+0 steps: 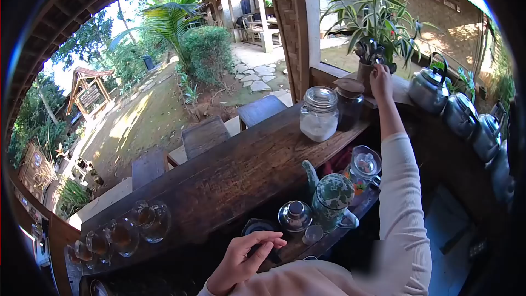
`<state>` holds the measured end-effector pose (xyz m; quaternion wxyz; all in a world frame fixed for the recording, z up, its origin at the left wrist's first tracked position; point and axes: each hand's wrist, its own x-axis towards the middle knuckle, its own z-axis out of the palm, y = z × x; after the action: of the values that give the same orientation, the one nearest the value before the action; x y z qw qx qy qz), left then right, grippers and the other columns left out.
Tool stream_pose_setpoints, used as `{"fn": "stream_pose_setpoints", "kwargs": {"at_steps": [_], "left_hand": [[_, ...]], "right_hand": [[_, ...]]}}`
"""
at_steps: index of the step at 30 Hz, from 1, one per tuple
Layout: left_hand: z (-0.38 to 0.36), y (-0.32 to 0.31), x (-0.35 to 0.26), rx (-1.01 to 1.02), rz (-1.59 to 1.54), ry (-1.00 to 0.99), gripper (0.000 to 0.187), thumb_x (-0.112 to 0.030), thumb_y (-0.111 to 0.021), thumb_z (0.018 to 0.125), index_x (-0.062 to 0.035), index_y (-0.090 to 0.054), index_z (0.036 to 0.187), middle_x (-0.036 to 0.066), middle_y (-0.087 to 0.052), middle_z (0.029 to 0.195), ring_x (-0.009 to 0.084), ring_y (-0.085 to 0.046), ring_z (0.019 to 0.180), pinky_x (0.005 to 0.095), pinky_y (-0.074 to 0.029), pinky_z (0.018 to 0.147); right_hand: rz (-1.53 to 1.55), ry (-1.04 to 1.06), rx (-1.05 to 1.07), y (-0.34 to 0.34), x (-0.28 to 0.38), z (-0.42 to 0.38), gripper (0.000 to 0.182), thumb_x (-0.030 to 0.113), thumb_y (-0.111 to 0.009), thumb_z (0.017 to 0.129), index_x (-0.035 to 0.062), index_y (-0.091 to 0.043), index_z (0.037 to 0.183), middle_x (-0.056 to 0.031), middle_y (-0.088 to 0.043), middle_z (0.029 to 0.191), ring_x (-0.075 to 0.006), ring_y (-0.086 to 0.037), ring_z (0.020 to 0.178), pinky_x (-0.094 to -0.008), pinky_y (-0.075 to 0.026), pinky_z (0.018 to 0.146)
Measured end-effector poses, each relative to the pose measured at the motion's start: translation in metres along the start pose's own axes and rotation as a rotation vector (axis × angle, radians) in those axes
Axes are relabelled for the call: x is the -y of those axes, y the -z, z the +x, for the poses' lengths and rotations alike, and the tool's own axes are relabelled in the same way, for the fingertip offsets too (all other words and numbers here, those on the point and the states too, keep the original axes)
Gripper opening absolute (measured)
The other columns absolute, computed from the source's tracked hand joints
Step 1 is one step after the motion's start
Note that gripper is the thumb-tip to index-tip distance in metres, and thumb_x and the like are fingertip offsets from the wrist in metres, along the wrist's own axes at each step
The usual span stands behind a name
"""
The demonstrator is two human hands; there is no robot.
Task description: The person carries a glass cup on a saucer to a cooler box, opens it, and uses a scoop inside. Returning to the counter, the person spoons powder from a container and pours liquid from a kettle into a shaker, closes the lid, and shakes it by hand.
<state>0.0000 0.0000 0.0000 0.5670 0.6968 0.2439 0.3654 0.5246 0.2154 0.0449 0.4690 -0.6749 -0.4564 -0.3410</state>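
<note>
My right hand (381, 80) is stretched out to the far end of the counter, fingers closed at the spoons (368, 49) standing in a brownish holder (364, 72). It seems to pinch one spoon, partly hidden by the fingers. Close by stand a clip-top glass jar (319, 123) of white grains and a darker lidded jar (349, 107). My left hand (244, 257) hovers near my body, loosely bent, thumb apart from the fingers, with nothing in it. Nearest to it are a shiny metal pot (295, 216) and a small glass (313, 234).
A green speckled teapot (333, 194) and a lidded glass container (364, 165) stand below my right arm. Several glass cups (123, 235) with brown liquid sit on the wooden counter (235, 178) at left. Metal kettles (428, 89) line the right side, beside a leafy plant (378, 19).
</note>
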Motion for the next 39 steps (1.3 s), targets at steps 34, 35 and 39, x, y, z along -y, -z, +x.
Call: {"fn": "stream_pose_setpoints", "kwargs": {"at_steps": [34,35,39], "left_hand": [[-0.066,0.026,-0.018,0.095,-0.037,-0.084,0.022,-0.004,-0.048,0.093,0.0018,-0.055,0.113,0.012,-0.065,0.096,0.0160,-0.062,0.090,0.0267,-0.047,0.082],[-0.076,0.031,-0.017,0.068,-0.025,-0.114,0.023,-0.004,-0.048,0.092,0.0017,-0.054,0.114,0.011,-0.064,0.097,0.0154,-0.062,0.090,0.0265,-0.047,0.082],[-0.126,0.056,-0.020,-0.129,-0.008,-0.134,0.025,-0.005,-0.055,0.089,0.0000,-0.052,0.114,0.008,-0.064,0.094,0.0139,-0.063,0.083,0.0255,-0.049,0.076]], "right_hand": [[0.828,1.114,-0.062,0.206,0.280,-0.096,0.021,-0.009,-0.057,0.077,-0.0032,-0.052,0.097,-0.0165,-0.063,0.087,-0.0268,-0.067,0.074,-0.0315,-0.054,0.060],[0.719,1.240,-0.154,0.223,0.300,-0.113,0.022,-0.008,-0.059,0.075,-0.0027,-0.053,0.095,-0.0169,-0.063,0.088,-0.0264,-0.066,0.071,-0.0313,-0.054,0.059],[1.165,1.424,0.251,0.273,0.387,-0.171,0.021,0.010,-0.055,0.083,-0.0002,-0.051,0.101,-0.0212,-0.063,0.096,-0.0233,-0.066,0.069,-0.0314,-0.055,0.061]]}}
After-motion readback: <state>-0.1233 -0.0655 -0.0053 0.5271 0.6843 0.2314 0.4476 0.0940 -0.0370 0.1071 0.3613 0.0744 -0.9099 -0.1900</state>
